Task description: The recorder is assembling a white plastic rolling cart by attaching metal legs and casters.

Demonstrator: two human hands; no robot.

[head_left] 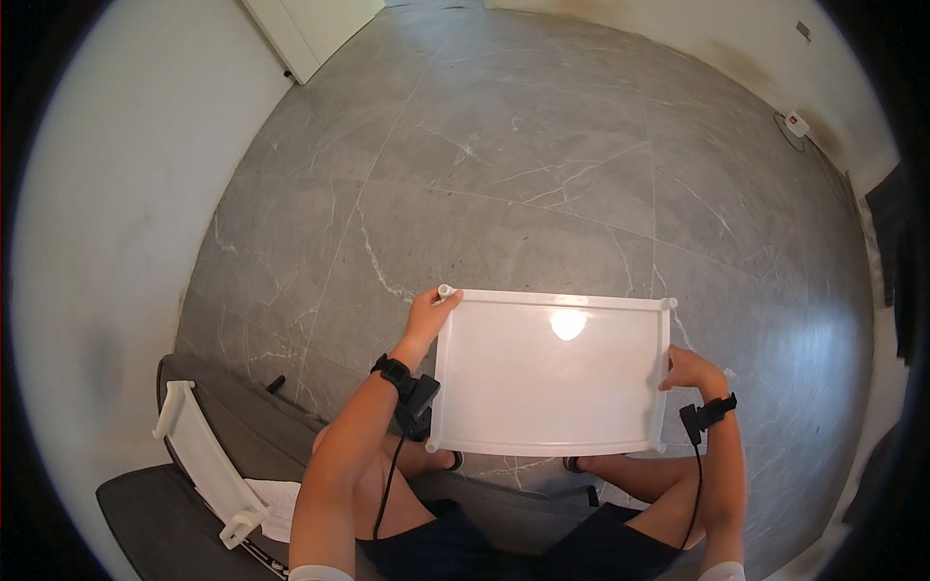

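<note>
Glossy smooth white plastic tray (552, 378) above a polished grey marble-look floor (504, 165).

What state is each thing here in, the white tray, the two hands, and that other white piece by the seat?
White tray: held level over the floor, empty, with a light glare.
Left hand: gripping the tray's left edge.
Right hand: gripping the tray's right edge.
Second white panel: lying tilted on the dark seat, untouched.

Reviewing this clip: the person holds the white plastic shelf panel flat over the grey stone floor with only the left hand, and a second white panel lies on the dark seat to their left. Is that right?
Not quite: both hands hold it. The head view shows the left hand gripping the white shelf panel near its far left corner and the right hand on its right edge. The rest stands: it is held flat over the grey floor, and the second panel lies on the dark seat.
</note>
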